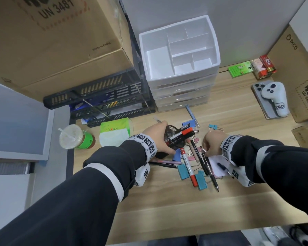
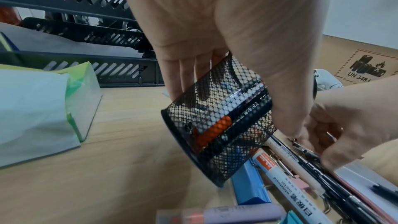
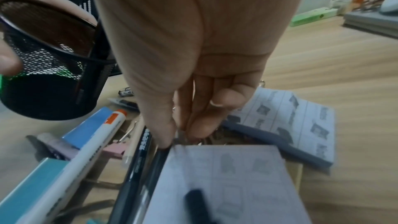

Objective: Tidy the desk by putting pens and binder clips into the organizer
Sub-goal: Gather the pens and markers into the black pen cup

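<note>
The left hand (image 1: 156, 137) gripped a black mesh pen cup (image 2: 217, 122), tilted over the wooden desk (image 1: 167, 206) with a red-capped marker (image 1: 186, 131) and other markers poking out. The right hand (image 1: 212, 145) reached down into the pile – its fingertips (image 3: 165, 140) pinched a black pen (image 1: 207, 163) beside a white notepad (image 3: 226, 176). Teal binder clips (image 1: 201, 180) lay scattered near a whiteboard marker (image 1: 188, 165). The white organizer (image 1: 180, 48) stood behind, well apart from the pile.

Both arms are covered by dark sleeves (image 1: 75, 197) with a white band above each cuff; white wristbands (image 1: 147, 143) printed with black square tag markers are worn at both wrists; white camera housings (image 1: 142, 176) bearing the same markers are strapped beneath the wrists.
</note>
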